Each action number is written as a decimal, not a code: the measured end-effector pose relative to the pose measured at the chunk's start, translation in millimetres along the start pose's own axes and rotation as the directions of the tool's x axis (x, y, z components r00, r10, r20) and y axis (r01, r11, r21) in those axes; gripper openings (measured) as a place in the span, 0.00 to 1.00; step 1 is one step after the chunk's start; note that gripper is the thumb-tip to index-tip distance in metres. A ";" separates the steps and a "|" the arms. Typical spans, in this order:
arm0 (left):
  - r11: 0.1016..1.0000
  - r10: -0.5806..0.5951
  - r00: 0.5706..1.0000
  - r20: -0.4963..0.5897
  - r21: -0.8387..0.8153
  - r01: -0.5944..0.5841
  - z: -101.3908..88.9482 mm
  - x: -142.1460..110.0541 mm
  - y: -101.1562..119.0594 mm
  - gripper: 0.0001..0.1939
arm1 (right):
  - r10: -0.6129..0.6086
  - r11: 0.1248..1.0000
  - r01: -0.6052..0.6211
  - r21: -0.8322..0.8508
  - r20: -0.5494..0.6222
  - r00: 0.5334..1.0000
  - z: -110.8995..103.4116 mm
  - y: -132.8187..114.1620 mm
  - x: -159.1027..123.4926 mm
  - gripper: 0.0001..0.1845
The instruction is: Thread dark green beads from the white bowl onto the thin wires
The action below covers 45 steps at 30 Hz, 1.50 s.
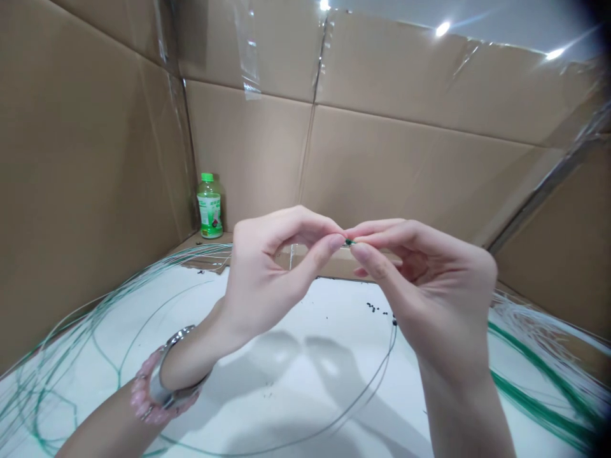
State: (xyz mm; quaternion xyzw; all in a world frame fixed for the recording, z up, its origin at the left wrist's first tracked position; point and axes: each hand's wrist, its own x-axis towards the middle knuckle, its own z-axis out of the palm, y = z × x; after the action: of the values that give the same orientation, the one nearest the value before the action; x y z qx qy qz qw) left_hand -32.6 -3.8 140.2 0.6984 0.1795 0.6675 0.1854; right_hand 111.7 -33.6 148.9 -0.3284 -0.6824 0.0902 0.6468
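Green strand (350, 242), one, pinched between two hands (260, 286) (443, 286) (one bottle (210, 213) standing behind)

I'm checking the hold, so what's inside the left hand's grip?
A small green piece shows between the left hand and right hand; whatever lies inside the left hand's grip is covered.

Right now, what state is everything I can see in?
Left hand: pinched on the green bit
Right hand: pinched on its other end
Green bit: held up between both hands
Bottle: upright, capped
Green strands: bundled at right, loosely looped at left
White strands: tangled
Black bits: scattered
Pink bracelet: worn
Lights: on
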 end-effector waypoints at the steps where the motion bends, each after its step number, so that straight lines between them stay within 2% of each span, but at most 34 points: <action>1: 0.998 0.030 1.000 -0.006 0.055 -0.030 -0.5 0.4 -0.2 0.03 | -0.001 1.000 0.001 0.001 0.000 1.000 0.4 0.3 -0.4 0.04; 4: 0.991 0.040 0.999 0.008 0.123 -0.041 -1.3 1.3 -1.1 0.04 | 0.003 1.000 -0.003 0.005 -0.011 1.000 2.1 1.2 -0.9 0.04; 8: 0.994 0.034 0.997 0.066 0.098 -0.040 -1.6 1.9 -1.3 0.04 | -0.006 1.000 0.007 0.013 -0.028 1.000 3.6 0.9 0.1 0.05; 11: 0.985 0.124 0.990 0.074 0.112 -0.131 -2.2 1.7 -2.0 0.02 | 0.004 1.000 -0.003 0.017 -0.026 1.000 3.4 -0.1 0.3 0.05; 13: 0.972 0.187 0.979 0.080 0.130 -0.196 -3.2 1.5 -3.0 0.05 | 0.009 1.000 -0.009 0.016 -0.017 1.000 3.2 -0.2 -0.2 0.05; 18: 0.932 0.273 0.954 0.120 0.215 -0.294 -6.7 1.9 -4.8 0.06 | 0.003 1.000 -0.003 0.020 0.005 1.000 1.7 2.4 -1.1 0.05; 25: 0.949 0.194 0.970 0.146 0.222 -0.223 -8.2 4.2 -1.9 0.05 | 0.039 0.993 -0.047 0.112 0.068 0.997 -5.8 6.5 4.1 0.06; 28: 0.901 0.236 0.959 0.158 0.335 -0.277 -9.3 4.9 -0.1 0.04 | 0.043 0.992 -0.053 0.114 0.087 0.995 -5.3 7.8 5.4 0.05; 31: 0.802 0.277 0.938 0.207 0.488 -0.344 -10.4 5.3 2.2 0.03 | 0.042 0.996 -0.048 0.079 0.073 0.996 -2.1 9.3 5.3 0.05; 36: 0.680 0.253 0.929 0.271 0.633 -0.370 -8.9 4.1 3.9 0.05 | 0.060 0.997 -0.063 0.040 0.073 0.995 2.6 12.0 5.2 0.06; 41: 0.637 0.244 0.926 0.287 0.673 -0.376 -5.6 1.0 4.2 0.05 | 0.081 0.997 -0.082 0.015 0.077 0.994 4.0 9.9 4.8 0.06; 45: 0.667 0.229 0.924 0.307 0.641 -0.379 -6.9 1.5 3.5 0.05 | 0.122 0.992 -0.117 -0.040 0.134 0.983 -4.6 8.1 7.8 0.04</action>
State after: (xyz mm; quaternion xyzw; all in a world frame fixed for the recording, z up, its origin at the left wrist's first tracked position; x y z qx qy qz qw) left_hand -39.4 -6.0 143.5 0.7998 0.2755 0.5000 -0.1852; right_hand 119.1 -24.4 151.6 -0.3722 -0.7055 0.1401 0.5866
